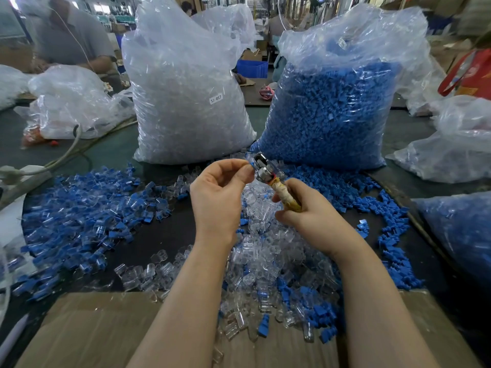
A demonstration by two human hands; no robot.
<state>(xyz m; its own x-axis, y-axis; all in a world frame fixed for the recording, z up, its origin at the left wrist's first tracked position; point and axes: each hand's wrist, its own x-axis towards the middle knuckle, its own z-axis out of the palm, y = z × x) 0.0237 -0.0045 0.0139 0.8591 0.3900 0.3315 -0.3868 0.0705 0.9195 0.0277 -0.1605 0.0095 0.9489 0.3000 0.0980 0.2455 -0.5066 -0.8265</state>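
My right hand (305, 216) grips the tape-wrapped handle of a small tool with a shiny metal head (261, 166), held up over the table. My left hand (218, 192) pinches a small blue and clear plastic piece (250, 163) against that metal head. Below the hands lies a heap of clear plastic caps (263, 261). Loose blue plastic parts (342, 187) spread to the right. A pile of joined blue-and-clear pieces (87, 213) covers the table on the left.
A tall bag of clear caps (186, 102) and a bag of blue parts (332, 110) stand behind the hands. More plastic bags (457, 147) lie at both sides. A cardboard sheet (101, 330) lies at the near edge. A person (71, 38) sits at the far left.
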